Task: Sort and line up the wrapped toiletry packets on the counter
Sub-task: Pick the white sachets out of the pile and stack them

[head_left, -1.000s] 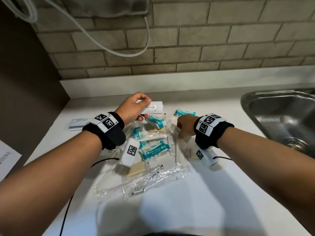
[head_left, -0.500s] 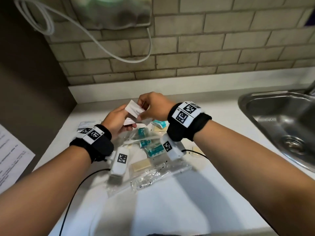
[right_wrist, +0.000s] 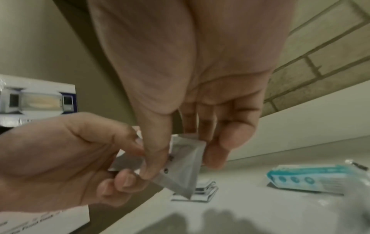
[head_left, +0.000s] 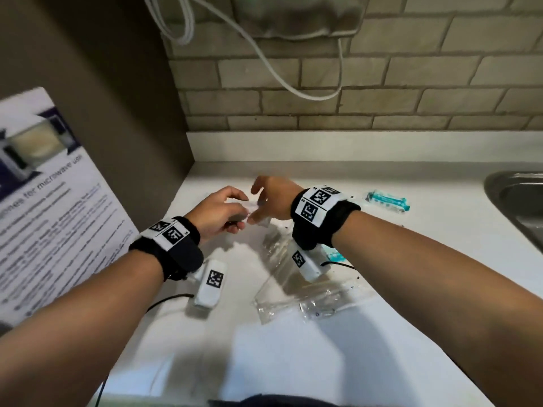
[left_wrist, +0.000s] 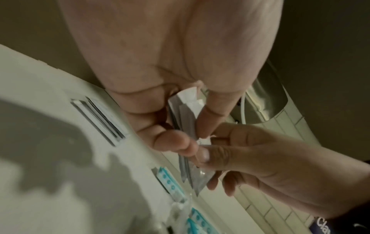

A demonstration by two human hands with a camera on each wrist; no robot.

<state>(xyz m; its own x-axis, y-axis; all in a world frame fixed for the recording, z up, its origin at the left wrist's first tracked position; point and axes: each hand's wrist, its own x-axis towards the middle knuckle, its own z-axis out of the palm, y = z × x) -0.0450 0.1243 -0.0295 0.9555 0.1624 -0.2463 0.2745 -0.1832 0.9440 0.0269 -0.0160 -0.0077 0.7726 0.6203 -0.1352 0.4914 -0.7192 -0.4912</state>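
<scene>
I am holding a small white packet [head_left: 255, 207] up in the air, above the back left part of the white surface [head_left: 293, 348]. My left hand [head_left: 219, 214] is pinching one end with thumb and fingers, and my right hand [head_left: 271, 201] is pinching the other end the same way, so both grips are closed tight on it. I am using two hands because the packet is thin and floppy. I think I am turning it flat so it can go down neatly. A small stack of flat white packets [right_wrist: 197, 192] is lying right below, so I am guessing this one belongs there. A teal packet [head_left: 387, 201] is lying far off to the right, near the sink [head_left: 517, 201], kept apart since it is another kind. Clear plastic wrappers [head_left: 308, 295] are lying closer to me.
</scene>
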